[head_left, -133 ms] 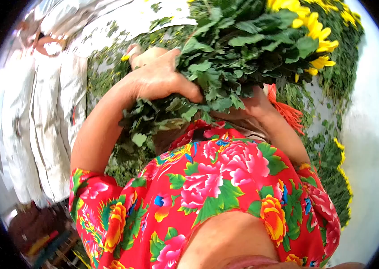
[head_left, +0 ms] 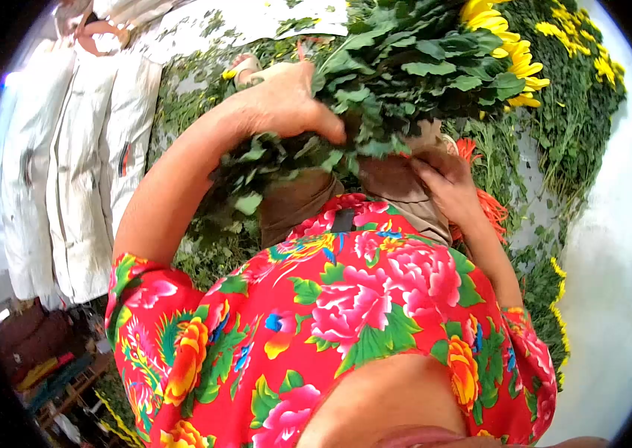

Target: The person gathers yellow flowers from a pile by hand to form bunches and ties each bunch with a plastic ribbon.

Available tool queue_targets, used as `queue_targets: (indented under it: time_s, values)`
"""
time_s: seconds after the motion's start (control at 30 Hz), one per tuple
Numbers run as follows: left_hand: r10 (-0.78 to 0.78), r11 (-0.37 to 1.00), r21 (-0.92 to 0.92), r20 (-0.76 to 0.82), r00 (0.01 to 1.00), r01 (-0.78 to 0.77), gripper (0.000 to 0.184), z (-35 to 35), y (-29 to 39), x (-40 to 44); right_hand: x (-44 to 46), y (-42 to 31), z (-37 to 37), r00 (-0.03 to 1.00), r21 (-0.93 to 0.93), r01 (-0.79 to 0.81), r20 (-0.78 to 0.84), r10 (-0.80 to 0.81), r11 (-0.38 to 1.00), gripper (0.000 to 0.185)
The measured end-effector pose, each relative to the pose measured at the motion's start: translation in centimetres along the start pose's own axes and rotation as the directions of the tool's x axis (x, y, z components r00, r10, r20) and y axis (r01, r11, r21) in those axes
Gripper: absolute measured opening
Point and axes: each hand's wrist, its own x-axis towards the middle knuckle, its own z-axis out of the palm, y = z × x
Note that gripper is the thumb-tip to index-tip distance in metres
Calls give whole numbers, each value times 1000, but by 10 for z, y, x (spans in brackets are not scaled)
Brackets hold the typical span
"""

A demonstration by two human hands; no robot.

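A leafy bunch of yellow flowers (head_left: 406, 75) lies across in front of me, its blooms toward the upper right. My left hand (head_left: 297, 104) is wrapped round its stems, thumb on the near side and fingers hidden behind leaves. Below the bunch, over my lap, my right hand (head_left: 447, 179) has its fingers pinched together. A thin bit of red shows at its fingertips, like a string. Beside that wrist hangs a bundle of red strings (head_left: 491, 213), partly covered by the forearm.
Cut leaves and stems (head_left: 196, 97) litter the floor. More yellow flowers (head_left: 577, 45) lie in a pile at the right, beside a pale wall or floor strip (head_left: 607, 246). Long white wrapped bundles (head_left: 81, 179) stand at the left. A foot (head_left: 245, 66) shows beyond my left hand.
My right hand has come out from under the bunch, down and right toward my lap, and now shows pinched fingers. My left hand keeps its hold. The view has shifted slightly.
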Motion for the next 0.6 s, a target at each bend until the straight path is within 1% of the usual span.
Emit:
queue_targets:
  time_s: [0.03,0.07,0.1,0.13,0.17,0.2,0.23,0.27,0.3,0.33,0.37,0.4,0.43,0.47,0.5,0.57,0.6]
  values:
    - [6,990,-140,3,1000,-5,58,0,-10,9,-4,-6,-4,992,38,-119,37,117,992,16]
    - [46,998,-45,-144,989,-53,49,-3,-16,14,-7,-18,3,996,60,-87,39,85,994,16]
    - [-102,994,-54,-115,988,97,48,-11,2,3,-17,-34,7,994,10,8,105,-9,1000,15]
    - [-44,999,14,-195,980,48,49,-5,5,8,-26,-48,7,980,-49,104,173,-94,993,15]
    - [25,996,87,-273,962,-1,50,4,5,14,-29,-59,13,941,-136,317,164,-295,939,12]
    - [113,988,142,-376,919,-64,53,12,10,15,-29,-76,18,917,-157,388,167,-363,908,10]
    - [101,981,189,-360,927,-33,53,18,18,16,-29,-92,23,889,-176,453,170,-426,874,8]
    - [125,963,270,-361,924,-24,45,26,24,16,-25,-102,29,893,-180,446,160,-421,877,8]
    - [148,938,347,-359,922,-16,37,35,26,18,-15,-109,34,841,-207,540,130,-525,815,7]
    - [169,932,361,-340,925,-38,36,43,25,20,-4,-115,38,777,-238,626,104,-621,743,6]
    - [245,929,352,-361,900,-112,37,57,13,29,6,-121,41,752,-218,648,35,-658,730,7]
    - [222,945,312,-381,897,-101,37,64,13,28,15,-124,38,805,-225,585,41,-592,779,9]
    - [195,958,273,-401,895,-86,38,70,13,27,29,-120,40,774,-241,604,-52,-632,760,10]
    - [372,906,358,-413,831,-228,41,86,-11,38,41,-124,39,799,-197,564,-112,-590,802,13]
    - [283,935,326,-447,848,-140,44,90,-6,33,55,-119,40,814,-118,547,-155,-560,829,15]
    - [210,948,313,-497,842,-52,32,99,-7,35,85,-100,51,842,26,514,-207,-499,857,16]
    - [204,950,309,-499,842,-48,32,97,-5,31,91,-96,55,843,27,514,-201,-499,857,16]
